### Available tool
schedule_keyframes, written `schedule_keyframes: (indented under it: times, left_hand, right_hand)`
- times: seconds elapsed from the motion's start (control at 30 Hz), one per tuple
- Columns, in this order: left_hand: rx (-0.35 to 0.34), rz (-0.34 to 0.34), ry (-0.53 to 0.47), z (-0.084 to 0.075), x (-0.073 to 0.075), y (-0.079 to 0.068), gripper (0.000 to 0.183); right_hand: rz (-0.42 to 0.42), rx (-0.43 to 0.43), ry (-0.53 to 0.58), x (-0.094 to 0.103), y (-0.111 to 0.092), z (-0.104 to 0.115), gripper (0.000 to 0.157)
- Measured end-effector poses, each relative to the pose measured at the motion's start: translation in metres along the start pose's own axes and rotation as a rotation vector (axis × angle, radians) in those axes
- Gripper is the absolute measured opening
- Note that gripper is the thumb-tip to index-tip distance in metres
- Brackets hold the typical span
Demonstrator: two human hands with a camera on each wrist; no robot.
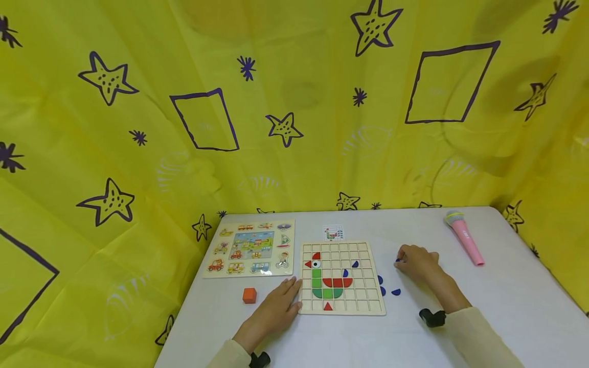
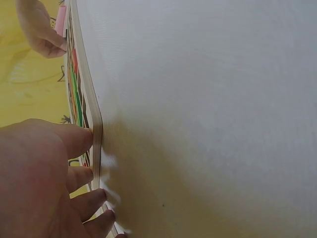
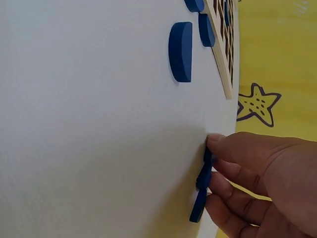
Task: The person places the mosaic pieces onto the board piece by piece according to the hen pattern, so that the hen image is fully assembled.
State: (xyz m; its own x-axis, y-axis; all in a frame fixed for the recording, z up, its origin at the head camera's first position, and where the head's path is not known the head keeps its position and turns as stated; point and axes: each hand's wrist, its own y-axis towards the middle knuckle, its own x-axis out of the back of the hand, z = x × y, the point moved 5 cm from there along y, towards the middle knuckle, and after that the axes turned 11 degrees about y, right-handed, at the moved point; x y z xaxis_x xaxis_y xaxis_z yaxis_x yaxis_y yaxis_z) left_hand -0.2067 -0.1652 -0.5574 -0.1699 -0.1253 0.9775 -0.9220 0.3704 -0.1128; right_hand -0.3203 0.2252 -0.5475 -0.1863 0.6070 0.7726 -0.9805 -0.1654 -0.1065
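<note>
A wooden grid board (image 1: 376,305) holds red, green and blue pieces laid out like a bird. My left hand (image 1: 273,307) rests at its left edge, the fingertips touching the rim in the left wrist view. To the board's right, my right hand (image 1: 417,262) is low over the table. Its thumb and fingers pinch a blue half-round piece (image 3: 207,152), and more blue pieces (image 3: 198,207) lie against the other fingers. Another blue half-round (image 1: 396,292) lies loose near the board, with two more at the board's right edge. Two blue pieces (image 1: 355,264) sit on the grid.
A small pattern card (image 1: 333,233) lies behind the board. At the left is a vehicle picture puzzle (image 1: 285,230), with an orange cube (image 1: 249,295) in front of it. A pink microphone (image 1: 467,240) lies at the back right. Yellow patterned cloth (image 1: 303,168) surrounds the table.
</note>
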Motion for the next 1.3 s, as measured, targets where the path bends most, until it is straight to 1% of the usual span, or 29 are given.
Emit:
schedule_keyframes:
  times: [0.23, 0.33, 0.47, 0.6, 0.7, 0.77, 0.9, 1.03, 1.13, 1.3]
  left_hand:
    - [0.008, 0.007, -0.001, 0.001, -0.002, 0.001, 0.063]
    - [0.001, 0.002, -0.008, 0.001, -0.001, 0.001, 0.062]
    - [0.003, 0.003, -0.007, 0.001, -0.001, 0.0, 0.062]
    - [0.012, 0.013, -0.012, 0.0, -0.001, 0.0, 0.063]
    - [0.015, 0.015, -0.013, 0.0, 0.0, 0.0, 0.063]
    - [0.016, 0.016, -0.013, 0.0, 0.0, 0.0, 0.063]
    - [0.018, 0.014, -0.012, 0.001, -0.001, 0.0, 0.063]
    - [0.018, 0.014, -0.012, 0.002, -0.002, 0.0, 0.063]
    - [0.018, 0.015, -0.011, 0.001, -0.002, -0.001, 0.063]
    - [0.019, 0.013, -0.011, 0.001, -0.001, -0.001, 0.063]
  right_hand:
    - [-0.058, 0.076, 0.066, 0.001, -0.003, 0.012, 0.013]
    - [-0.067, 0.066, 0.088, 0.001, -0.002, 0.013, 0.014]
    - [-0.038, 0.031, 0.097, 0.001, 0.0, 0.012, 0.018]
    - [0.023, 0.016, 0.086, 0.001, 0.003, 0.01, 0.023]
    - [0.063, 0.026, 0.073, 0.0, 0.004, 0.01, 0.026]
    - [0.081, 0.039, 0.066, 0.0, 0.005, 0.01, 0.024]
    - [0.086, 0.069, 0.068, 0.0, 0.007, 0.012, 0.019]
    - [0.09, 0.054, 0.08, -0.001, 0.007, 0.012, 0.025]
    - [0.085, 0.054, 0.091, -0.002, 0.006, 0.011, 0.025]
    - [0.055, 0.099, 0.097, -0.003, 0.005, 0.01, 0.021]
